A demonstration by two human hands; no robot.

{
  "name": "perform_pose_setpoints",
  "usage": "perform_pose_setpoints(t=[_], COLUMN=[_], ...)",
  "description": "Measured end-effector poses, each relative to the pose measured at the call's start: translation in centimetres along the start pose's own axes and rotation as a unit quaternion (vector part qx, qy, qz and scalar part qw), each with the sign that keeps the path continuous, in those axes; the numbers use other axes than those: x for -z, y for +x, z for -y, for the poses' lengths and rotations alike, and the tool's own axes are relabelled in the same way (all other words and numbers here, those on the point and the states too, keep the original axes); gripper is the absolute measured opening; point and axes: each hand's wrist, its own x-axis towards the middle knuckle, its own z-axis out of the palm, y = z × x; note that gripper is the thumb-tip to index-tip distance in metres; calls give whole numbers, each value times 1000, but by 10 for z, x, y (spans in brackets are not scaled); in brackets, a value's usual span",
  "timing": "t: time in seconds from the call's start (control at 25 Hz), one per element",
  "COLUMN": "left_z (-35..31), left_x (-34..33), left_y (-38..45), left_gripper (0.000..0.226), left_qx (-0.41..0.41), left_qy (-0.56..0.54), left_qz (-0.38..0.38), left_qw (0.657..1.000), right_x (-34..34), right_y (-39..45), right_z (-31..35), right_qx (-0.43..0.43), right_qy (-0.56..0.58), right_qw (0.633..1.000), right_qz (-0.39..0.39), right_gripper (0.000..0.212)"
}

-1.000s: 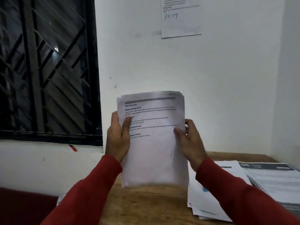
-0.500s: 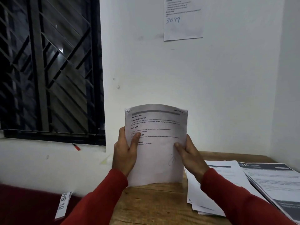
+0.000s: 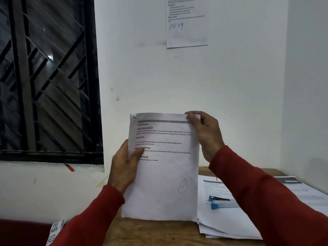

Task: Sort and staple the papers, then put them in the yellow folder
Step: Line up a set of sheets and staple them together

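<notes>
A white wall [image 3: 221,86] fills the far side, with a dark barred window [image 3: 46,77] on the left and a printed notice [image 3: 186,29] stuck high up, the handwritten number 3049 on it. Near the bottom runs a wooden table [image 3: 150,233]. On its right side lie loose stacks of printed sheets [image 3: 225,222], spreading to the right edge, and a blue stapler [image 3: 221,203] rests on top of the nearer stack, its long side running left to right. In the middle a sheaf of papers [image 3: 165,174] stands upright, long side vertical, printed face toward the viewer, heading at the top, bottom edge resting on the table. Its top left corner is crumpled. The left hand [image 3: 126,166] grips the sheaf's left edge about midway up, thumb pressed across the front and fingers behind. The right hand [image 3: 205,135] pinches the top right corner, fingers curled over the upper edge. Both arms wear red sleeves [image 3: 266,201]. A red pen [image 3: 69,168] lies on the window ledge, and a label [image 3: 55,231] reading WS 10 shows at the near left of the table.
</notes>
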Motion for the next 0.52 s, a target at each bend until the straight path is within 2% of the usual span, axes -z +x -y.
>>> perform_pose_setpoints(t=[0.36, 0.52], left_z=[5, 9], left_x=[6, 7], left_y=[-6, -13], left_gripper=[20, 22], left_qx=[-9, -4], left_qy=[3, -13], left_qz=[-8, -2], left_qw=[1000, 1000], right_x=[0, 0], right_y=[-5, -11], right_z=[0, -10], right_qx=[-87, -47], right_qy=[107, 73], right_qw=[989, 995], right_qz=[56, 48], right_gripper=[23, 24])
